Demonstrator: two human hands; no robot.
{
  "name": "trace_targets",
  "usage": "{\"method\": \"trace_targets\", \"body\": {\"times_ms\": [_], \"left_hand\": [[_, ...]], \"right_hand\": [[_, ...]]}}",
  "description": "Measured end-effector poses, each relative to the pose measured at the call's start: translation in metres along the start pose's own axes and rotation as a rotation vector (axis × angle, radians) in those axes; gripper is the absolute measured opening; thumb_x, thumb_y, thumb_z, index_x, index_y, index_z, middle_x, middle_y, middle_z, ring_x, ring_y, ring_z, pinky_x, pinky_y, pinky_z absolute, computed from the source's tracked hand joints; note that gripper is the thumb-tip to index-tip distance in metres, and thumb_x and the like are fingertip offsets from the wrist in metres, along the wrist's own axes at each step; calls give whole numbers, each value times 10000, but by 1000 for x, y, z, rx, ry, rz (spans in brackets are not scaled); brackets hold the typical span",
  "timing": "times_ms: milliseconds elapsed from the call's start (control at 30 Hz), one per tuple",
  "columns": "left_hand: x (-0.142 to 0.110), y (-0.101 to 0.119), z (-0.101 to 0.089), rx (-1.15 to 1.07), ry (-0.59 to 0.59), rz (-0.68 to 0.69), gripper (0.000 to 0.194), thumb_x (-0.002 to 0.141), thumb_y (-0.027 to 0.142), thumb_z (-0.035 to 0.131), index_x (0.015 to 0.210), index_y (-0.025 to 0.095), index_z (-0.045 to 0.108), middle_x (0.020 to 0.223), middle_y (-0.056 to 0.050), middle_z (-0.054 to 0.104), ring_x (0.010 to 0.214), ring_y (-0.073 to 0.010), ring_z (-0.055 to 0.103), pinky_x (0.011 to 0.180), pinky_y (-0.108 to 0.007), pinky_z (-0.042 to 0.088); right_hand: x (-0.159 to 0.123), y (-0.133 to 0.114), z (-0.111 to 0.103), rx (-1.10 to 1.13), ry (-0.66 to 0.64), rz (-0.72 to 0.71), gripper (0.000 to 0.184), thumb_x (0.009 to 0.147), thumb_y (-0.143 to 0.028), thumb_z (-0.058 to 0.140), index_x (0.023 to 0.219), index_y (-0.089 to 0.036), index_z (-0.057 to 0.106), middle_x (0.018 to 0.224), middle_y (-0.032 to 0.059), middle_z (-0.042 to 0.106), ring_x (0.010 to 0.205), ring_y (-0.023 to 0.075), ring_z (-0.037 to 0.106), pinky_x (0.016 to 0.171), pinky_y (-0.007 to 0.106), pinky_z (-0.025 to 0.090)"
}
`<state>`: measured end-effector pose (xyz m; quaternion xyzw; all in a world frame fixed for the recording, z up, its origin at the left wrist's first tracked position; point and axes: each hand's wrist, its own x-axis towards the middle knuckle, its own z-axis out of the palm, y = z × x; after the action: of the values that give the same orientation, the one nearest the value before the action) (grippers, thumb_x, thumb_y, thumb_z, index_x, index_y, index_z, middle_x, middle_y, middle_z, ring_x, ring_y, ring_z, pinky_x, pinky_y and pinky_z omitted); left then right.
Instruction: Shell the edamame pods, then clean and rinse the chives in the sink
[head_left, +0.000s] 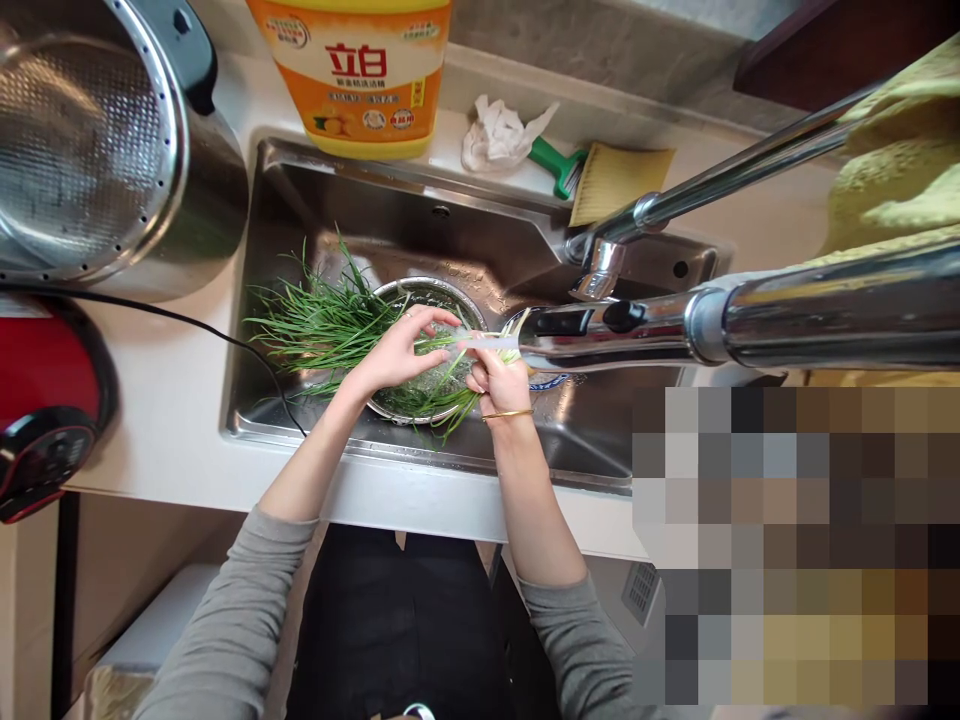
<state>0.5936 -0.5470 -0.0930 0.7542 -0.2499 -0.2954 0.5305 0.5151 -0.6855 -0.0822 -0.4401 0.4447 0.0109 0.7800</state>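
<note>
A bundle of long green chives (322,325) lies across the left side of a metal bowl (390,412) of water in the sink. My right hand (501,382), closed, grips some chives near their pale ends, in front of the faucet's mouth. Water streams from the faucet (615,335) past both hands. Over the bowl, my left hand (401,350) is open, its thumb and fingers apart beside the stream. More green leaves hang below the right hand at the bowl's near edge. A plate, partly hidden, shows beneath the faucet.
The steel sink (292,200) surrounds the bowl. Behind it stand a yellow detergent jug (356,90), a crumpled white cloth (499,135), a green-handled brush (555,165) and a yellow sponge cloth (619,180). A steel pot (214,210) and a red appliance (45,370) are at left.
</note>
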Motion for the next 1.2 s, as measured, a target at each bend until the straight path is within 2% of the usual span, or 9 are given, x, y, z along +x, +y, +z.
{"method": "trace_targets", "body": {"times_ms": [167, 300, 433, 567, 700, 800, 900, 1033, 1200], "left_hand": [[1, 5, 13, 368, 115, 171, 205, 842, 248, 608, 1038, 223, 662, 1310, -96, 551, 1239, -255, 466, 1068, -435, 298], [0, 6, 22, 424, 190, 220, 103, 885, 273, 580, 897, 246, 680, 1207, -69, 635, 1188, -242, 505, 1064, -468, 277], [-8, 1, 13, 372, 256, 165, 115, 870, 348, 620, 857, 258, 691, 1087, -58, 702, 1174, -260, 528, 1059, -501, 285], [-12, 0, 0, 249, 354, 7, 229, 872, 416, 602, 940, 230, 717, 1153, -78, 692, 1229, -264, 510, 1082, -472, 304], [-8, 4, 4, -124, 190, -114, 416, 895, 508, 517, 1029, 168, 718, 1093, -105, 707, 1090, -231, 609, 958, -348, 440], [-4, 3, 12, -313, 51, -167, 450, 867, 529, 543, 1006, 142, 725, 924, -88, 726, 876, -193, 650, 801, -283, 480], [-6, 1, 16, -304, 42, -209, 392, 818, 488, 613, 919, 130, 736, 826, -57, 718, 768, -164, 624, 716, -246, 453], [-13, 3, 15, -190, 45, -310, 437, 825, 492, 570, 636, 116, 689, 596, -15, 634, 581, -117, 514, 579, -220, 354], [-17, 12, 14, -269, 56, -387, 470, 783, 541, 597, 559, 131, 637, 619, -40, 648, 520, -90, 439, 505, -220, 291]], "right_hand": [[-1, -2, 1, 32, 1, 0, 439, 533, -374, 858, 748, -193, 521, 561, -87, 554, 344, -19, 200, 328, 170, 159], [-2, -2, 2, 49, 0, -2, 419, 549, -365, 843, 761, -200, 521, 533, -110, 490, 349, -12, 194, 332, 170, 158], [1, -4, -3, 43, 35, -39, 356, 622, -384, 789, 750, -205, 509, 614, -78, 574, 366, -13, 179, 343, 169, 173], [2, -5, -6, 48, 25, -30, 352, 591, -358, 803, 758, -200, 536, 646, -62, 627, 368, -17, 176, 347, 165, 172], [-3, -4, 1, -17, -63, 3, 351, 602, -371, 815, 812, -192, 598, 624, -51, 634, 356, -10, 183, 337, 185, 154], [-8, 0, 6, -38, -118, 22, 360, 579, -377, 837, 772, -179, 606, 495, -100, 497, 351, -7, 188, 335, 179, 155], [-10, 5, 6, -46, -127, 37, 371, 556, -373, 853, 748, -175, 606, 449, -130, 395, 345, -8, 199, 335, 168, 175], [-9, 13, 7, -91, -81, 10, 370, 586, -409, 835, 767, -162, 627, 495, -90, 481, 346, -3, 219, 329, 184, 159], [1, 15, 9, -67, 87, -90, 373, 589, -429, 826, 716, -174, 587, 535, -60, 524, 359, 5, 218, 329, 201, 152]]}}
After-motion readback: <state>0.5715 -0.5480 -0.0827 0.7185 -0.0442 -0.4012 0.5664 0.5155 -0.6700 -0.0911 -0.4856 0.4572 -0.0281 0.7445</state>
